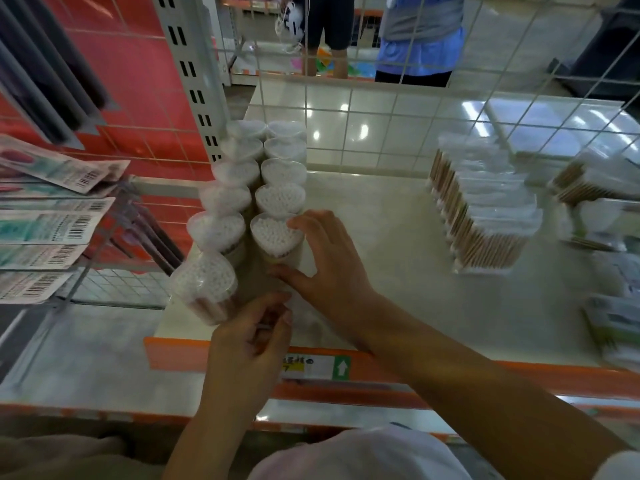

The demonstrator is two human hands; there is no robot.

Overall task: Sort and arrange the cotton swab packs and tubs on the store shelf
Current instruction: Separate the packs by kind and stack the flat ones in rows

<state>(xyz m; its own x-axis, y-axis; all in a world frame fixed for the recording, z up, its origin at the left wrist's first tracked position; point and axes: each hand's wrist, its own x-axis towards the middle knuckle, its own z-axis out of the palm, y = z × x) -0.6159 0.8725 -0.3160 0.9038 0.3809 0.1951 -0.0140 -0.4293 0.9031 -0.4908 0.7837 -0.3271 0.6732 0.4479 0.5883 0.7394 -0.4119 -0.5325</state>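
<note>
Evidently the step in hand is lining up the heart-shaped tubs (242, 202) into two rows running near to far at the shelf's (398, 237) left end. The right hand (325, 261) cups the nearest tub of the right row (276, 237) — fingers curved over its right side, thumb low at its base — a fairly wide grip that seems to be nudging it into line. The left hand (252, 334) hovers just in front, over the shelf edge, its fingers curled toward each other; whether it pinches something small I cannot tell. The left row reaches one tub nearer than the right, and that nearest tub (204, 287) leans outward at the shelf's corner.

Next, probably, comes squaring the held tub against its neighbour, then righting the leaning one, or filling the gap beside it.

Further right, well apart from the tubs, stands a block of flat swab packs (485, 216), with looser packs (595, 188) lying blurred at the right edge, still to be tidied. Carded goods (48, 216) hang on the left, beyond a wire divider (114, 237). Behind the shelf a wire grid (381, 98) closes the back, so tubs pushed far will stop there. Nothing lies between the hands and the tubs.
</note>
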